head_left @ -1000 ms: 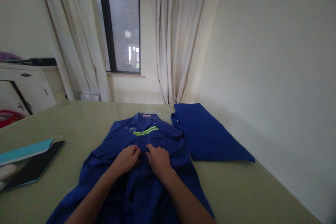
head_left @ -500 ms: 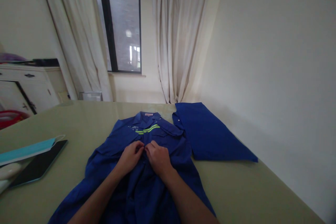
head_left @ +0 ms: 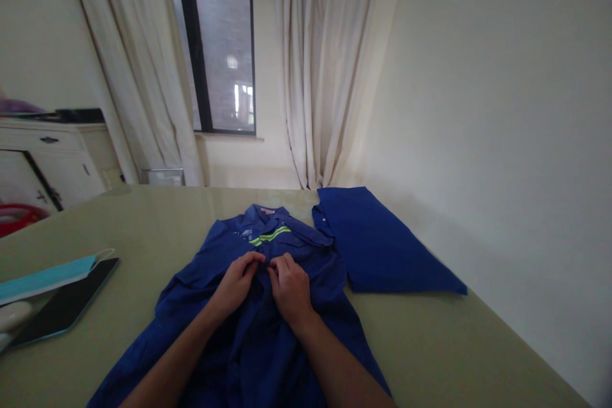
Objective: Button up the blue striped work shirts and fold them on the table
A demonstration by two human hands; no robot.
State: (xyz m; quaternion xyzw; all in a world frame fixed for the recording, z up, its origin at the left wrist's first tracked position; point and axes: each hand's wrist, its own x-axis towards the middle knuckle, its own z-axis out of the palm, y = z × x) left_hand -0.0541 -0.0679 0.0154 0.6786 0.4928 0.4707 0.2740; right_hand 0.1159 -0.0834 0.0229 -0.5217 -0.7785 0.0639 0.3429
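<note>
**Both hands closed at the front midline of the blue shirt (head_left: 335, 312)**

The left hand (head_left: 238, 280) and right hand (head_left: 289, 287) lie knuckles up, side by side over the shirt's front midline and below its collar. The fingertips of the two hands almost meet. The fingers of both hands are curled, and their tips press into and pinch the shirt's fabric along that midline. The thumbs are tucked beneath and cannot be seen. The left forearm (head_left: 165, 366) is bare and runs from the shirt's lower left up to the midline. The right forearm (head_left: 335, 373), also bare, runs up from the lower right, so the two forearms converge in a V. Both wrists are straight and low, resting on or just above the shirt.
</note>
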